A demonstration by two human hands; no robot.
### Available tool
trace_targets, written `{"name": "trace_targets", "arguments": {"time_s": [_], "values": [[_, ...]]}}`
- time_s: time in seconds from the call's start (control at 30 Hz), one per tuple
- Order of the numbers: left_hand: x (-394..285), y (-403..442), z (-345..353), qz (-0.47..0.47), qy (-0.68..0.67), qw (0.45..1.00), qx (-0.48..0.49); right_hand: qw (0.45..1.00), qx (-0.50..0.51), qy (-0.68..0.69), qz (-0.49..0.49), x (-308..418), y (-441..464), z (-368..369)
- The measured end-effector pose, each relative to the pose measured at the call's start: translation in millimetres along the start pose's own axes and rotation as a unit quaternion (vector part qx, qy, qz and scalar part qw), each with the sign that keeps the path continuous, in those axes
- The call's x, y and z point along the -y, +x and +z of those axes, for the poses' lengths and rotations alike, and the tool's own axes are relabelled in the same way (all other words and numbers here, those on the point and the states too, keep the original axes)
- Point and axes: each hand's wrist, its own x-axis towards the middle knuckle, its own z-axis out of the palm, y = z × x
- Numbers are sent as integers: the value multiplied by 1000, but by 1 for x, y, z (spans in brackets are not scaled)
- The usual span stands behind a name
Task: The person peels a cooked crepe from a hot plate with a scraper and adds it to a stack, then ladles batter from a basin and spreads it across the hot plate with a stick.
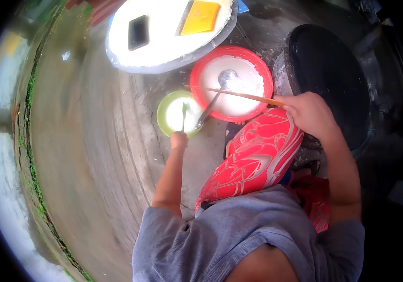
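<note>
My left hand is closed around a slim green utensil; its kind is unclear. That utensil reaches over a small green bowl holding white stuff. In my right hand is a thin wooden stick, gripped at its thick end and pointing left. The stick crosses above a red basin of white liquid. A metal ladle rests in the basin, its handle over the rim beside the green bowl.
A large round white surface stands at the top, bearing a black phone and a yellow scraper. Right of the basin is a big round black-topped vessel. My knee in red patterned cloth is close below the basin. Concrete floor spreads left.
</note>
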Motion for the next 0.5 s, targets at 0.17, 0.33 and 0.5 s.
{"name": "trace_targets", "arguments": {"time_s": [0.17, 0.33, 0.5], "values": [[-44, -43, -29, -30, -264, 955, 135, 964, -23, 206, 167, -42, -68, -33], [-64, -47, -37, 110, -121, 986, 36, 912, -109, 304, 254, -102, -136, -9], [-112, -42, -29, 245, 73, 966, 51, 876, -146, 356, 292, -128, -177, 23]]}}
